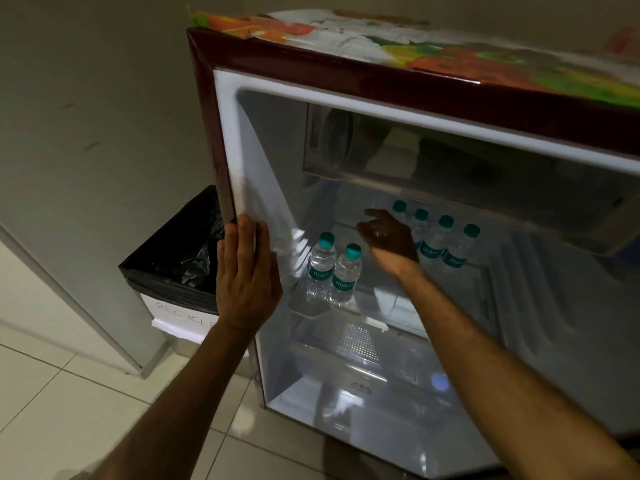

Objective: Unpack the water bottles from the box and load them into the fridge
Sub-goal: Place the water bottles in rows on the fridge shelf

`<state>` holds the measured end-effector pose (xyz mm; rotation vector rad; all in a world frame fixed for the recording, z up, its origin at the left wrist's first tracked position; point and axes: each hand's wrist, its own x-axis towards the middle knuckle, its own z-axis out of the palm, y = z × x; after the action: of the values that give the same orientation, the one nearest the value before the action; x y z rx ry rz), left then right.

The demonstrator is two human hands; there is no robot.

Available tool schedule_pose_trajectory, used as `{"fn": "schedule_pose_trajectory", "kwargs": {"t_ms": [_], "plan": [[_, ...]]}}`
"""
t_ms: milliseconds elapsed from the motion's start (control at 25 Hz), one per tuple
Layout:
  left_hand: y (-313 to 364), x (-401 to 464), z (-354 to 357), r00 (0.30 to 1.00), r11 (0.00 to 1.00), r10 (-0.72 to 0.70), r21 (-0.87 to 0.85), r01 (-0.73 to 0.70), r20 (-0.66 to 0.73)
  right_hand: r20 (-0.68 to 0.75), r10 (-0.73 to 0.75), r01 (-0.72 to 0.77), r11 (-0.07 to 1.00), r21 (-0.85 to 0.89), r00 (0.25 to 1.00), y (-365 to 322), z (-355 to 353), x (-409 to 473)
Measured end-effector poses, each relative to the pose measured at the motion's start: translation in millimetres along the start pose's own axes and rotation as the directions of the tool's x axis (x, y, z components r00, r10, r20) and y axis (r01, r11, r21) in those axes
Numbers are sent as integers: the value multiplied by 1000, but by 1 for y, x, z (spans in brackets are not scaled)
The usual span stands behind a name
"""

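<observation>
The small fridge (221,133) stands open, dark red outside and white inside. Several clear water bottles with green caps stand on its glass shelf (381,299): two at the front left (332,275) and a row further back (446,244). My left hand (246,271) rests flat against the fridge's left front edge, fingers straight. My right hand (388,237) reaches inside above the shelf, between the two groups of bottles, fingers loosely spread and holding nothing. The box is out of view.
A bin with a black liner and a "RECYCLE" label (180,271) stands left of the fridge by a grey wall. A freezer compartment (450,168) hangs above the shelf. A clear drawer (363,348) sits below it. The floor is pale tile.
</observation>
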<state>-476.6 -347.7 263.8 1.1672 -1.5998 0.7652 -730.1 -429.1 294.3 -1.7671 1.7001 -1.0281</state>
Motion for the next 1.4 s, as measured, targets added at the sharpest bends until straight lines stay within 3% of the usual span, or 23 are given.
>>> {"fn": "schedule_pose_trajectory", "kwargs": {"t_ms": [80,160,240,360,440,520,680,920,1000,1080,1160,1400], "plan": [[0,0,0,1000,1000,-2,1,2,6,-172,-105,79,985,-156,979,8,-12,19],[0,0,0,1000,1000,-5,-4,5,8,-244,-170,80,938,-338,955,18,-22,37],[0,0,1,1000,1000,-12,-7,12,0,-202,-124,4,861,-509,971,29,-32,54],[0,0,0,1000,1000,-7,-8,7,-4,-16,3,-13,720,-694,1000,47,-40,69],[0,0,0,1000,1000,-7,-10,7,-1,34,15,14,688,-726,999,56,-40,72],[-1,0,1,1000,1000,-11,-7,11,0,-4,-10,5,735,-678,1000,56,-38,72],[0,1,2,1000,1000,-8,2,8,-2,-73,-97,17,709,-705,993,52,-40,65],[0,2,0,1000,1000,14,12,-14,-16,-169,-159,33,815,-578,973,50,-37,55],[0,1,0,1000,1000,9,9,-9,-14,-248,-111,0,912,-410,962,47,-37,47],[-1,1,0,1000,1000,-2,4,2,-7,-306,49,-84,991,-102,951,35,-39,29],[0,1,0,1000,1000,-1,-7,0,-2,-293,162,-140,986,93,942,26,-37,8],[-1,-1,-1,999,999,-22,-26,23,32,-163,189,-150,963,224,969,32,-21,-39]]}}
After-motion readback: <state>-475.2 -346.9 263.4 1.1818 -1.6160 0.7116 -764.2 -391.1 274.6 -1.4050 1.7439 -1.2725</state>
